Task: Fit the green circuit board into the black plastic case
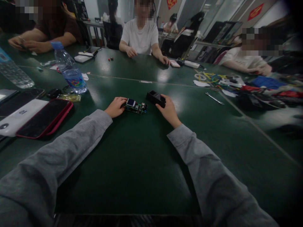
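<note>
In the middle of the dark green table, my left hand grips the left end of a green circuit board. The board carries a small square screen with a white border and several electronic parts. Just to its right, my right hand has its thumb and fingers closed around the right end of a black rectangular plastic case. Board and case lie close together, apart from each other. The far fingers of both hands are partly hidden.
Phones and a water bottle stand to the left, beside a small yellowish packet. A wrench lies to the right, before a heap of cables. Several people sit around the table; one in a white shirt faces me.
</note>
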Tool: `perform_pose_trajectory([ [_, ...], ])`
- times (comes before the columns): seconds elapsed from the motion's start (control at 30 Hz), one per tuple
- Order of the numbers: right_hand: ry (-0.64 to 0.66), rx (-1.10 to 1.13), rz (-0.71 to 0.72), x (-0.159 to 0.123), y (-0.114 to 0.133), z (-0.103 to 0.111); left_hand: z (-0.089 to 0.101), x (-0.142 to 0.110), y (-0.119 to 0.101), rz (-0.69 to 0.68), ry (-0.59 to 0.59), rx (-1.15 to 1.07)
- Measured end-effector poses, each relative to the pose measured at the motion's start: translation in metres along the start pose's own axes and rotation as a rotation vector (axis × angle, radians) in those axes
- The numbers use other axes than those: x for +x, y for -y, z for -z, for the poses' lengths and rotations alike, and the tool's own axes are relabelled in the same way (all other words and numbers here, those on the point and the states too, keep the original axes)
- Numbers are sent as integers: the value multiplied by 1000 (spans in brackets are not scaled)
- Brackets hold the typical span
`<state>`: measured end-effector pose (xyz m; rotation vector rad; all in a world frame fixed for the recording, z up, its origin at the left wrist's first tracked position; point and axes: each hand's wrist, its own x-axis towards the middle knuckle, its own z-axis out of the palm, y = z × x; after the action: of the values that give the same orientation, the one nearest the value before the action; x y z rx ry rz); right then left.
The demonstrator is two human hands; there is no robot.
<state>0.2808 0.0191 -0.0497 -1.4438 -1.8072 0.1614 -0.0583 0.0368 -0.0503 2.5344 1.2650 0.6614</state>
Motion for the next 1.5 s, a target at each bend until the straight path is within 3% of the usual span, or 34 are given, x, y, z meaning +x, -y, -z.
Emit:
perform_pose_trajectory([
  [1.03,-23,-13,-6,0,2,-1,3,-1,1,6,-5,-51],
  [1.27,-71,114,-77,6,1,-1,3,0,0,19,3,-28],
  [1.37,-9,305,-102,8,15,1,3,0,0,21,5,-35],
  [1.5,193,464,-16,6,49,9,2,-1,-1,11,-7,-55],
])
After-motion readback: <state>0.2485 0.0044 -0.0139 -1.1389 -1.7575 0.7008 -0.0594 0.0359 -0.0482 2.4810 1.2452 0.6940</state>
